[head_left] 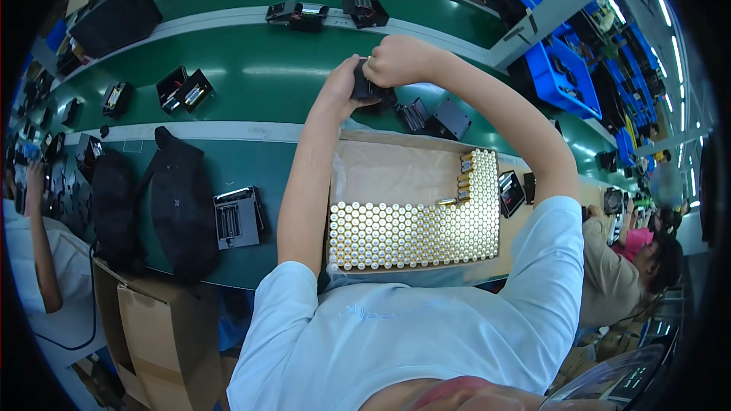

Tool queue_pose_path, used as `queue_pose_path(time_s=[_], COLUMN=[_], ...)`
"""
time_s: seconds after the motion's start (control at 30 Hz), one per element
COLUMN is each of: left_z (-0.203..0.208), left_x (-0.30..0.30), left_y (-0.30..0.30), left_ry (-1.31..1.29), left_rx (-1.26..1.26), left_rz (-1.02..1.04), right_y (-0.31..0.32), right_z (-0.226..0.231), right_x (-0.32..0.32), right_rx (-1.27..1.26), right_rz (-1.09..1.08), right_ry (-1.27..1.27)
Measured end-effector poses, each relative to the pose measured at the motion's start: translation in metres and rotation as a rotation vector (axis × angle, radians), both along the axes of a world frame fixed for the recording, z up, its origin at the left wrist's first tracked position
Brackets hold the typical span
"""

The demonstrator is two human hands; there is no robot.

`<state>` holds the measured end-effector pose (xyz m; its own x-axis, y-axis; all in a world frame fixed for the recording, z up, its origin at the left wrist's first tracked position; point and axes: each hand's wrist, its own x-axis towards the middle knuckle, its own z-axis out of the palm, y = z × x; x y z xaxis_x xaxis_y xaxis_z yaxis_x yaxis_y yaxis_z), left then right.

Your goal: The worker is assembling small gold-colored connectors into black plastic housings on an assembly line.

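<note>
- Head view: the left hand (340, 91) grips a black case (365, 89) above the green belt (266, 80), beyond the battery box.
- The right hand (401, 61) is curled into a loose fist at the case's upper side; its fingertips are hidden, so I cannot tell what they hold.
- Just right of the held case, a ribbed case (413, 114) and a flat case (451, 119) rest on the belt.
- Nearer the body sits the box (396, 170), with upright batteries (381, 236) packed along its near part and up its right side.
- A few loose batteries (448, 201) lie on their sides at the inner edge of that block.
- Right of the box lies an open case (511, 189).
- To the left, a grey case (238, 222) lies on the table (259, 164), beside a black bag (180, 209).
- Farther left on the belt stands another open case (183, 90).
</note>
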<state>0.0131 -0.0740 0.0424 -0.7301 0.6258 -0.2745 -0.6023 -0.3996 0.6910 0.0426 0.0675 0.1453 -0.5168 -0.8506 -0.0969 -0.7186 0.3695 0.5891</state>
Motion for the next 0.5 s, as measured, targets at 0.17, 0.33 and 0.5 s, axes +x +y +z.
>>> queue_pose_path(time_s=[0.17, 0.33, 0.5], left_z=[0.001, 0.0, -0.008], left_x=[-0.008, -0.013, -0.014], left_y=[0.0, -0.001, -0.004], left_ry=[0.0, 0.033, 0.064], left_rx=[-0.045, -0.039, -0.019], left_rz=[0.032, 0.105, 0.217], right_y=[-0.003, -0.003, -0.002], right_z=[-0.007, 0.007, -0.034], right_x=[-0.014, -0.013, 0.009], right_rx=[0.032, -0.423, -0.882], right_rz=[0.038, -0.179, -0.368], right_ry=[-0.069, -0.327, -0.218])
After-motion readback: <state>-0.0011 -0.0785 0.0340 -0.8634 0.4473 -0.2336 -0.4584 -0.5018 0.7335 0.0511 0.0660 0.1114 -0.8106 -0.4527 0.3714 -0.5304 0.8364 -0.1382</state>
